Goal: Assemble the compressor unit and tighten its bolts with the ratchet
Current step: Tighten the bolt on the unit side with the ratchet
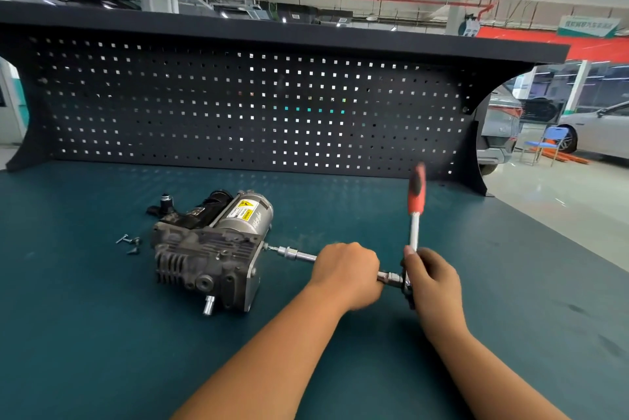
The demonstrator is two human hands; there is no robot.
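Chrome steel sits under both sets of fingers. The left hand [345,271] has its fingers curled round the extension bar [296,254], and the right hand [434,278] has its fingers closed on the ratchet [417,195] near its head. The red-and-black handle stands up above them, blurred.

The bar's far end meets a bolt [270,247] on the right face of the compressor unit [211,242], which rests between the middle of the desk [102,317] and its left edge. No hand steadies the unit, so a hard pull could probably slide or turn it on the mat. A long bar that tilts could also cock the socket off the bolt head or start the thread crooked.

The unit has a grimy, finned, cast grey body. A silver motor can with a yellow warning label lies along its back, and a short bright port juts toward the front edge. Loose bolts [129,242] lie just to its left, not yet fitted.
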